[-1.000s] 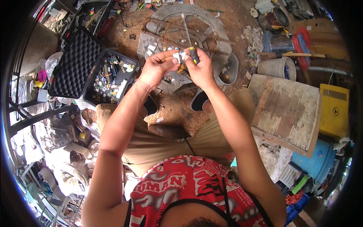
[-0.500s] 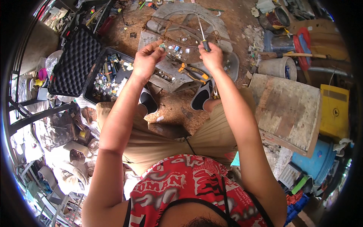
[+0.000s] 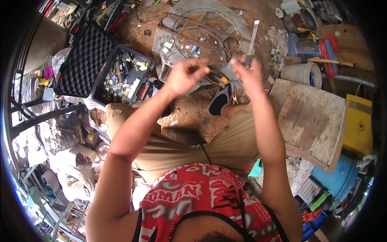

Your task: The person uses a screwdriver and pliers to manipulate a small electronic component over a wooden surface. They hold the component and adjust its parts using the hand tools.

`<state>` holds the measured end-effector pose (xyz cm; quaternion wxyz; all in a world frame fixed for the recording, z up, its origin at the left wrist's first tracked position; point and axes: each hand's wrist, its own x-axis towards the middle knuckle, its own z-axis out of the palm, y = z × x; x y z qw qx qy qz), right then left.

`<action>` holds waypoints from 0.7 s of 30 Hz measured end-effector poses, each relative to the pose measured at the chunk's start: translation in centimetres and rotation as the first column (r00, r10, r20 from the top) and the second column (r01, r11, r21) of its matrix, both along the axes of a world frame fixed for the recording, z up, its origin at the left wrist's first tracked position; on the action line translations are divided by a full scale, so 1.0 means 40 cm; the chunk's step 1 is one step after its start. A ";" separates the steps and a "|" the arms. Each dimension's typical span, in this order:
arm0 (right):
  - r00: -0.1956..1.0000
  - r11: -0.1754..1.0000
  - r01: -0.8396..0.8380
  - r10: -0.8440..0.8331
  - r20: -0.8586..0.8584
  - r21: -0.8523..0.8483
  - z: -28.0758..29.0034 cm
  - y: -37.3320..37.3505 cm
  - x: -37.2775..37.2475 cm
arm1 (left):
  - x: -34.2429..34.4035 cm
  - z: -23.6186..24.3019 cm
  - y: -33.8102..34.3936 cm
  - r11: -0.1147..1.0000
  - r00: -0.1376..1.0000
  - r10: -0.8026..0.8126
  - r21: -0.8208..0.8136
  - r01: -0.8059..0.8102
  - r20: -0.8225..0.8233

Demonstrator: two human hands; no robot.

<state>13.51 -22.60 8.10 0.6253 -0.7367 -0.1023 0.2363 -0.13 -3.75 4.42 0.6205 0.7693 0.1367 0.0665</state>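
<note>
An open black case [image 3: 117, 76] with an egg-crate foam lid lies on the dirt at the left, full of small parts. Right of it, the left hand [image 3: 183, 76] hangs curled above the knees; whether its fingers pinch anything cannot be told. The right hand [image 3: 248, 72] has its fingers closed round a slim metal blade [image 3: 253, 36] pointing upward. Farther right lies a weathered wooden board [image 3: 310, 121].
</note>
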 end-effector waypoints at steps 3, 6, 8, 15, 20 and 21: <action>0.993 0.994 0.101 -0.099 0.062 -0.034 0.042 -0.082 0.106 | 0.016 0.030 0.126 0.878 0.931 0.223 0.473 -0.064 -0.288; 0.960 0.945 0.268 -0.247 0.129 -0.185 -0.017 -0.202 0.206 | 0.001 -0.029 0.208 0.718 0.870 0.441 0.668 -0.195 -0.220; 0.923 0.887 0.386 -0.374 0.095 -0.253 -0.065 -0.303 0.258 | 0.005 -0.052 0.217 0.654 0.870 0.463 0.728 -0.204 -0.172; 0.881 0.868 0.473 -0.469 0.066 -0.148 -0.012 -0.383 0.233 | 0.002 -0.129 0.204 0.576 0.881 0.463 0.790 -0.211 -0.102; 0.932 0.933 0.359 -0.357 0.061 -0.027 0.042 -0.295 0.164 | 0.003 -0.102 0.197 0.591 0.858 0.491 0.781 -0.200 -0.151; 0.946 0.948 0.320 -0.319 0.054 -0.008 0.042 -0.275 0.151 | 0.001 -0.097 0.197 0.598 0.854 0.493 0.778 -0.196 -0.164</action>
